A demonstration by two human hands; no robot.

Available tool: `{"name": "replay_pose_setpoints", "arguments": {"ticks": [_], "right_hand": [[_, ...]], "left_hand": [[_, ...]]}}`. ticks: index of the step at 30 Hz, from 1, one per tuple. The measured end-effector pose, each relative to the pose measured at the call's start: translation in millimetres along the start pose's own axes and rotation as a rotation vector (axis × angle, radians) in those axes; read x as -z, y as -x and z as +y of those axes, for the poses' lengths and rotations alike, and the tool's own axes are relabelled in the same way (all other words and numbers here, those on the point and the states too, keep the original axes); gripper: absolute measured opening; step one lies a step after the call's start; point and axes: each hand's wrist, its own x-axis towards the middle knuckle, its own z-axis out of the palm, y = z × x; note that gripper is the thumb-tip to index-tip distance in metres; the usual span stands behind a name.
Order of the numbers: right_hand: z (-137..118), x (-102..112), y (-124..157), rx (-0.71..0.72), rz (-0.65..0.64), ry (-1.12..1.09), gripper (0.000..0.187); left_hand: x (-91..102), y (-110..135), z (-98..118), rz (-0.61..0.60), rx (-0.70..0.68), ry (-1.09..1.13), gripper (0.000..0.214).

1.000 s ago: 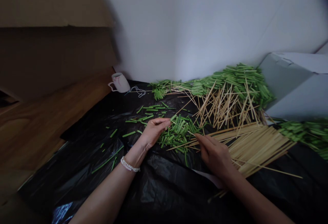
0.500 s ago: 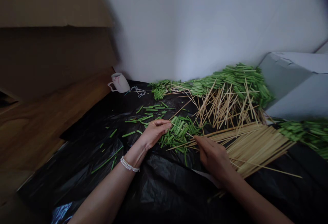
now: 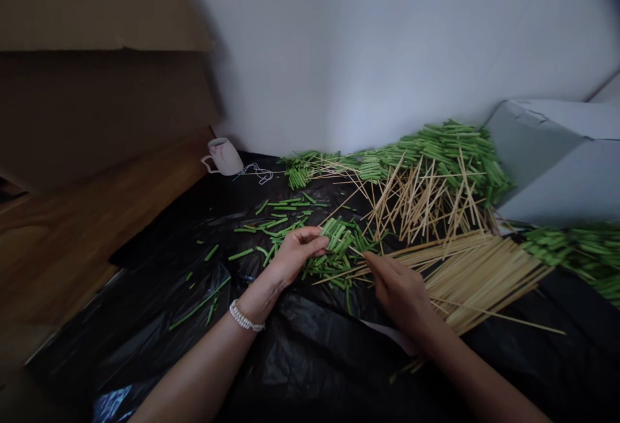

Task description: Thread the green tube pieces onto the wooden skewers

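My left hand (image 3: 295,254), with a bead bracelet on its wrist, rests on the near edge of a small heap of short green stalk pieces (image 3: 341,242), fingers curled and pinched on one piece. My right hand (image 3: 400,290) lies at the near end of a bundle of bare wooden skewers (image 3: 484,268), fingers closed on a thin skewer that points toward the green heap. All of this sits on a black plastic sheet (image 3: 300,352).
A long pile of skewers loaded with green pieces (image 3: 436,158) runs along the white wall. More green pieces (image 3: 576,248) lie at the right beside a grey box (image 3: 557,158). A white mug (image 3: 223,156) stands at the back left; cardboard boxes (image 3: 97,68) rise at the left.
The left hand's fingers have curled tighter on the green heap. The right hand has edged slightly left toward the heap.
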Motion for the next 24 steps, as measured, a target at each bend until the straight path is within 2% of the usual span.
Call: {"name": "replay_pose_setpoints", "arguments": {"ticks": [3, 6, 11, 14, 18, 21, 24], "right_hand": [[6, 3, -1, 0.054, -0.001, 0.101, 0.034], [14, 10, -4, 0.083, -0.005, 0.174, 0.039], [29, 26, -12, 0.084, 0.024, 0.25, 0.04], [36, 33, -14, 0.061, 0.064, 0.345, 0.037], [43, 35, -13, -0.021, 0.109, 0.365, 0.032], [45, 36, -16, -0.127, 0.218, 0.223, 0.027], [45, 43, -22, -0.326, 0.347, 0.034, 0.022]], "left_hand": [[4.7, -3, 5, 0.015, -0.066, -0.003, 0.027], [10.6, -6, 12, 0.086, -0.132, 0.026, 0.028], [18.3, -11, 19, 0.203, -0.206, 0.12, 0.03], [20.8, -13, 19, 0.233, -0.216, 0.183, 0.03], [19.8, -12, 18, 0.2, -0.235, 0.198, 0.03], [17.3, -9, 20, 0.147, -0.215, 0.157, 0.036], [15.4, -6, 20, 0.104, -0.179, 0.126, 0.044]]}}
